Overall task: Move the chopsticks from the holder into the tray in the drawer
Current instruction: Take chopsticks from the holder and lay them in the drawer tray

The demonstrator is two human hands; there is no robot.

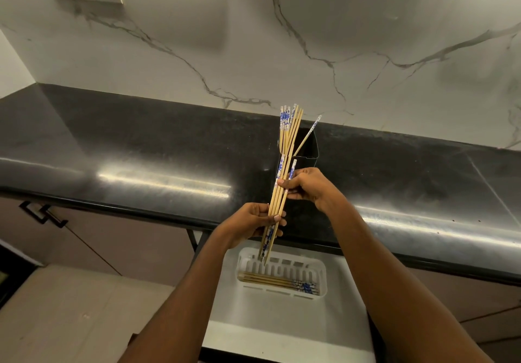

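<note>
Carrying a bundle over the open drawer, mid-transfer by my read. Landmark is the white tray in that drawer. Nearest: a few chopsticks already lie flat in the tray, lengthwise, patterned ends to its right side. Just above the tray's far-left rim hang the lower tips of the held chopstick bundle, close to the rim; contact can't be confirmed. Left hand, above and slightly left of the tray, has fingers curled tight round the lower part of the bundle. Right hand, farther up and beyond the tray, pinches the same bundle higher on the shafts, thumb against fingertips. Bundle is steep, near vertical, mixed ends: blue pattern shows both at top and near the bottom. Beyond the tray, on the black counter, the dark holder has one chopstick left in it, leaning right. Next move as I see it: tip the bundle flat, line it up with the sticks already down, lower in, release. Then go back for the last one. Risk: loose sticks fanning out on release.
</note>
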